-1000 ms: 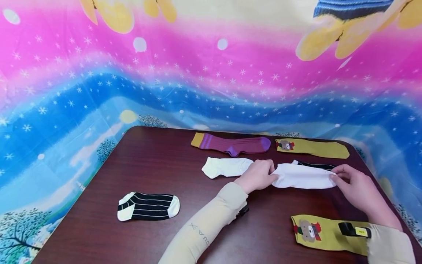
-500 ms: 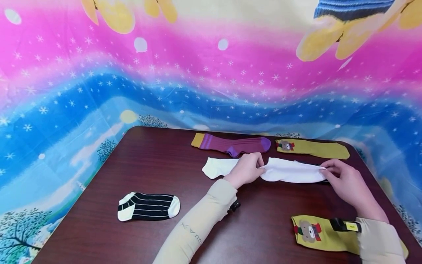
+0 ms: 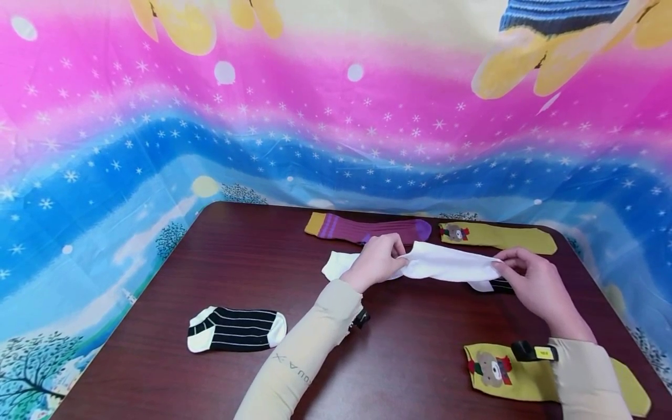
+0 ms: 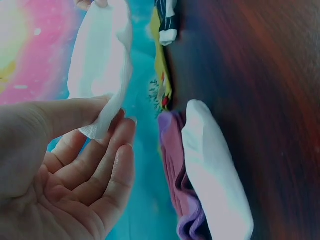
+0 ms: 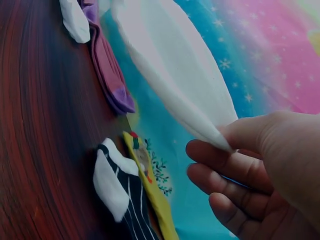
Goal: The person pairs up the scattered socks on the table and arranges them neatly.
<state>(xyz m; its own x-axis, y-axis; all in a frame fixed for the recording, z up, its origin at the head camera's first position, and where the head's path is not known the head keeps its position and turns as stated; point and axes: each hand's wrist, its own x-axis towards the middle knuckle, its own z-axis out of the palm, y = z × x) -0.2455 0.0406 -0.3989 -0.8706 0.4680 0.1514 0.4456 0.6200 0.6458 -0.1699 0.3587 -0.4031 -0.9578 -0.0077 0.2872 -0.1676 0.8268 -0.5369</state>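
Note:
A white sock (image 3: 451, 262) is stretched between my two hands, held above the table. My left hand (image 3: 375, 261) pinches its left end between thumb and fingers; the left wrist view shows the thumb lying over the sock's edge (image 4: 102, 117). At the other end my right hand (image 3: 532, 283) pinches the tip between thumb and forefinger. A second white sock (image 3: 337, 265) lies on the table, partly hidden behind my left hand. Below the held sock's right end, a black striped sock (image 5: 125, 190) with white heel lies mostly covered in the head view.
Along the back edge of the dark wood table (image 3: 252, 251) lie a purple sock (image 3: 378, 227) with yellow cuff and a mustard bear sock (image 3: 504, 236). Another mustard bear sock (image 3: 517, 373) lies under my right forearm. A black striped sock (image 3: 241, 329) lies at left. Patterned cloth hangs behind.
Both hands have moved left and slightly away from me, carrying the stretched white sock. It now overlaps less of the black striped sock, and my left hand covers more of the white sock on the table.

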